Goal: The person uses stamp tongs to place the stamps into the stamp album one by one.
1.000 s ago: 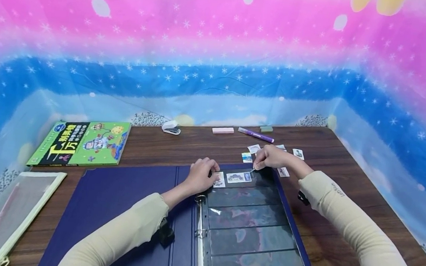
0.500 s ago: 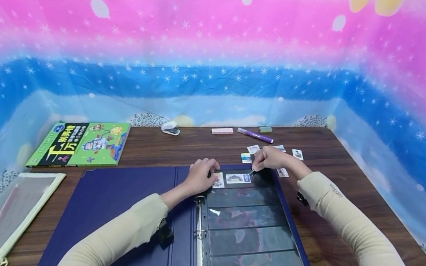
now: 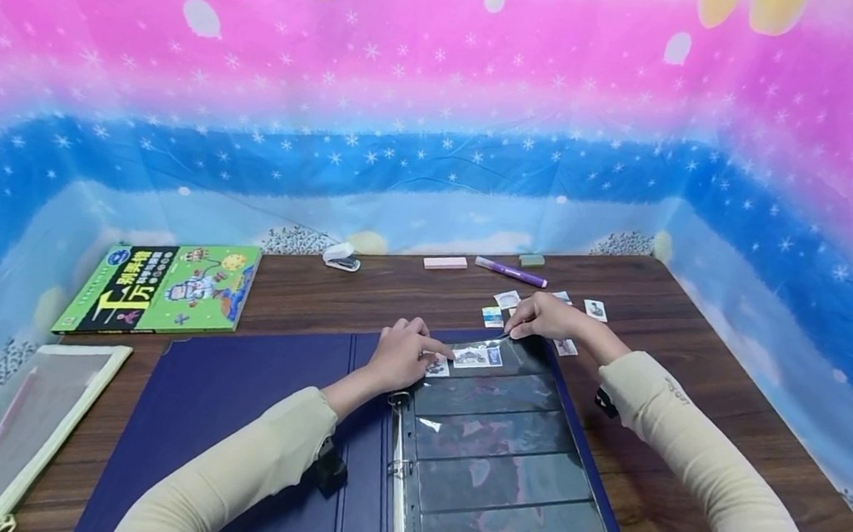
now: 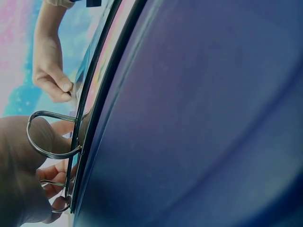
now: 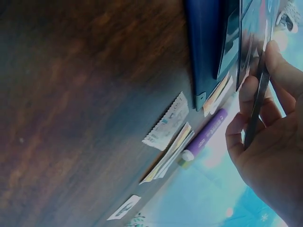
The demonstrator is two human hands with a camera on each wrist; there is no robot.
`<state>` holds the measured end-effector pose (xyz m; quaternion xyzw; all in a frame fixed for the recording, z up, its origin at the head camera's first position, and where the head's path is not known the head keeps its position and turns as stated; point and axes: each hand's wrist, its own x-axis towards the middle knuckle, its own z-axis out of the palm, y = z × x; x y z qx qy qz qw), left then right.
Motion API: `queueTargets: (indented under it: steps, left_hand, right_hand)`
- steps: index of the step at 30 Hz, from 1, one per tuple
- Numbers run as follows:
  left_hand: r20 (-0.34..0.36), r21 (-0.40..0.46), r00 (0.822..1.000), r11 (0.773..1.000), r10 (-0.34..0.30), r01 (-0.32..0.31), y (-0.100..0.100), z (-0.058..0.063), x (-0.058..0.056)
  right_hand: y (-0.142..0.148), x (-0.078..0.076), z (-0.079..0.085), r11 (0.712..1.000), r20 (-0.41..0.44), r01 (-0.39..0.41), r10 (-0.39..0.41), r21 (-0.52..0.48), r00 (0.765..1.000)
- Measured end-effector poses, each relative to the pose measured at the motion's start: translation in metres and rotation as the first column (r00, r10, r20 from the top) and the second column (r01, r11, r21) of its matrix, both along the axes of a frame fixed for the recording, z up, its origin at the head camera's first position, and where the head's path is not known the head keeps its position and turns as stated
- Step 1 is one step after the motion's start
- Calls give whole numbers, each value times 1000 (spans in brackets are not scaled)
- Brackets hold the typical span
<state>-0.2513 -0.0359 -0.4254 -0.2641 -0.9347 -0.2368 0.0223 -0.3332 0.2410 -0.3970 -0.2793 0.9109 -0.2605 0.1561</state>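
A dark stamp page (image 3: 491, 438) with clear strip pockets lies in an open blue ring binder (image 3: 249, 419). Stamps show in its top pocket: one (image 3: 437, 369) by the rings, partly under my left fingers, and a wider white-edged piece (image 3: 472, 356) to its right. My left hand (image 3: 400, 356) rests at the page's upper left, index finger stretched toward the wider piece. Dark tweezers (image 5: 257, 104) are pinched in my right hand (image 3: 545, 317), at the page's top edge. The left wrist view shows a binder ring (image 4: 35, 135) in front of my left hand.
Several loose stamps (image 3: 493, 317) lie behind and beside the binder's top right corner. Farther back are a purple marker (image 3: 512, 271), a pink block (image 3: 445, 262), a green block (image 3: 531, 260) and a stapler (image 3: 341, 256). A green book (image 3: 203, 286) and zip pouch (image 3: 46, 420) lie left.
My left index finger has stretched to the right, over toward the wider stamp piece. My right hand with the tweezers has shifted slightly, and its bright tip no longer shows beside that piece.
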Motion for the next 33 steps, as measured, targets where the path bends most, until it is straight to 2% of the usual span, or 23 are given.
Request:
queueTargets:
  steps: [5, 9, 14, 18, 20, 23, 29, 33]
  left_hand:
    - [-11, -24, 1000, 999, -21, 21, 0, 2, 1]
    - [0, -97, 999, 995, -36, 36, 3, 8, 0]
    - [48, -253, 998, 966, -50, 61, 15, 21, -4]
    - [108, -320, 994, 947, -3, 37, 26, 27, -9]
    - [128, -323, 991, 946, 22, 21, 31, 28, -13]
    - [161, -289, 986, 957, 33, 15, 38, 28, -16]
    - [196, -201, 980, 980, 44, -4, 47, 21, -18]
    - [233, -119, 971, 993, 55, -28, 49, 16, -18]
  right_hand:
    - [6, 3, 2, 996, -60, 93, -93, 2, 994]
    - [10, 4, 3, 980, -127, 199, -199, -7, 972]
    - [14, 5, 4, 945, -158, 327, -326, -19, 932]
    - [16, 5, 1, 929, -164, 370, -367, -12, 916]
    - [16, 3, 0, 920, -151, 393, -389, -7, 909]
    - [16, 0, -3, 906, -134, 424, -420, 1, 898]
    - [7, -5, -9, 915, -163, 402, -391, 36, 906]
    - [2, -5, -10, 909, -194, 403, -379, 105, 905]
